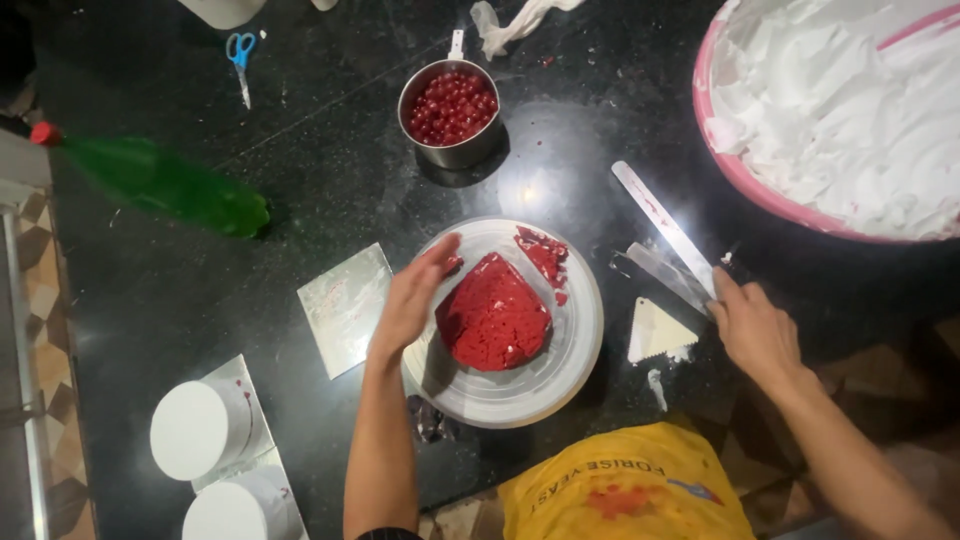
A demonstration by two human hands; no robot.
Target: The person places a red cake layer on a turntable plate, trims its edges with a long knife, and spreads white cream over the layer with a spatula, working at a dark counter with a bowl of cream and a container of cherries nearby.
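Observation:
A red cake piece (493,318), cut to a rounded triangle, lies on a grey round turntable (560,380). Red offcuts (545,255) lie at the turntable's far edge. My left hand (415,295) rests open against the cake's left side, fingers extended. My right hand (750,325) is on the black counter to the right, fingertips touching a long flat metal spatula (665,228). A second metal blade (665,272) lies beside it, and a small cream toothed scraper (655,330) sits just left of that hand.
A steel cup of red cherries (450,108) stands behind the turntable. A pink bowl of white cream (830,110) fills the far right. A green bottle (160,182), blue scissors (240,55), a silver square board (347,305) and two white round cakes (200,428) are at left.

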